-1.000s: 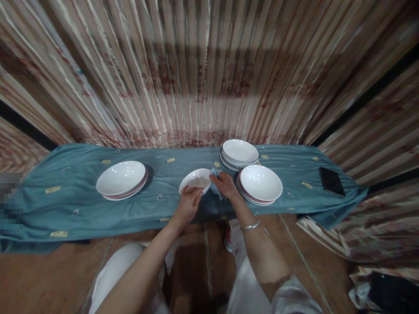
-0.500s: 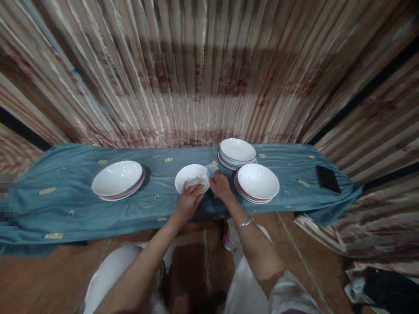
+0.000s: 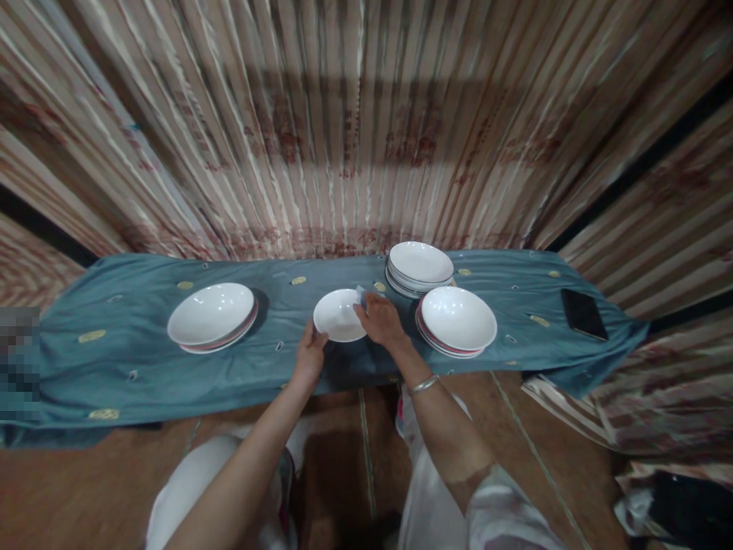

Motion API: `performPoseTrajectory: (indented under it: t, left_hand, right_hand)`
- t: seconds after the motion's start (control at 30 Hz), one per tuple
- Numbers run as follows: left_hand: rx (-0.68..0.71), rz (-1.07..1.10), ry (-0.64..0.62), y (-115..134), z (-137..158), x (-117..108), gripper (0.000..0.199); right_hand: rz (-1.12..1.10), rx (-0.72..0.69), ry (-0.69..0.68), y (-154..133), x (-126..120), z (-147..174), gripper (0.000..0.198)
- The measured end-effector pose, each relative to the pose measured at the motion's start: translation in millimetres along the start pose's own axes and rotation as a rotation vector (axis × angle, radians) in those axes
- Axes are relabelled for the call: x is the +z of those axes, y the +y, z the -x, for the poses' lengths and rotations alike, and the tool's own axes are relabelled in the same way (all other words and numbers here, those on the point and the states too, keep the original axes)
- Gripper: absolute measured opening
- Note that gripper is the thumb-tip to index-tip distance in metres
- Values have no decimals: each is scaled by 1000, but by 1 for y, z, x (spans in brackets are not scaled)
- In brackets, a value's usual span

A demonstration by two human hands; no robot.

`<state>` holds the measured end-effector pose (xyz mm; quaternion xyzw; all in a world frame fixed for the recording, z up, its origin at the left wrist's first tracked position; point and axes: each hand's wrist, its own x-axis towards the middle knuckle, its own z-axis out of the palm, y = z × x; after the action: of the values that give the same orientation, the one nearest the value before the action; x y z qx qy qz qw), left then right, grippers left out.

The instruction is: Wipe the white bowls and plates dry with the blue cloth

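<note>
A white bowl (image 3: 340,315) is at the middle of the cloth-covered table. My left hand (image 3: 311,351) grips its near left rim, thumb on the edge and fingers mostly hidden beneath. At the bowl's right side, my right hand (image 3: 381,317) is closed around a small pale-blue cloth (image 3: 360,295). Only a bit of that cloth shows past the fingers, at the bowl's rim. Just right of this hand stands a stack of white bowls (image 3: 458,317) with a reddish one among them.
Behind that stack rises a pile of dark-rimmed white plates (image 3: 421,262). Another bowl stack (image 3: 211,315) stands at left. A black phone (image 3: 583,313) lies at the right end of the teal tablecloth (image 3: 143,389). Patterned curtains (image 3: 355,137) hang behind the table.
My left hand has moved from inside the bowl to its near left rim. My right hand now wraps more over the cloth at the right rim.
</note>
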<state>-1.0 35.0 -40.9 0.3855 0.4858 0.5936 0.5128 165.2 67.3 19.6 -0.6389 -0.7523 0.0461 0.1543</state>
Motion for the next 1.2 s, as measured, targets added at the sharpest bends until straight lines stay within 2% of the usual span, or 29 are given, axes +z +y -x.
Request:
performPoseTrajectory:
  t: [0.1, 0.33, 0.47, 0.73, 0.83, 1.03, 1.1, 1.2]
  left_hand:
    - [-41, 81, 0, 4, 4, 5, 50]
    - [-54, 119, 8, 5, 4, 5, 47]
    - [-81, 127, 0, 4, 4, 2, 48]
    - [-99, 143, -23, 7, 7, 2, 49]
    - [-117, 147, -14, 7, 7, 2, 45]
    - [-137, 171, -23, 13, 9, 3, 22]
    - [-145, 181, -28, 17, 11, 4, 21]
    - [-181, 192, -32, 23, 13, 5, 22]
  right_hand:
    - [34, -34, 25, -6, 4, -4, 48]
    - [26, -89, 51, -22, 17, -17, 51]
    - [-22, -123, -37, -32, 22, -25, 55]
    - [-215, -328, -166, -54, 21, -20, 53]
    - [-319, -351, -224, -60, 19, -12, 54]
    - [-505, -414, -303, -62, 14, 2, 49]
    - [-531, -421, -306, -60, 10, 5, 48]
    - [-547, -361, -314, -55, -1, 8, 44]
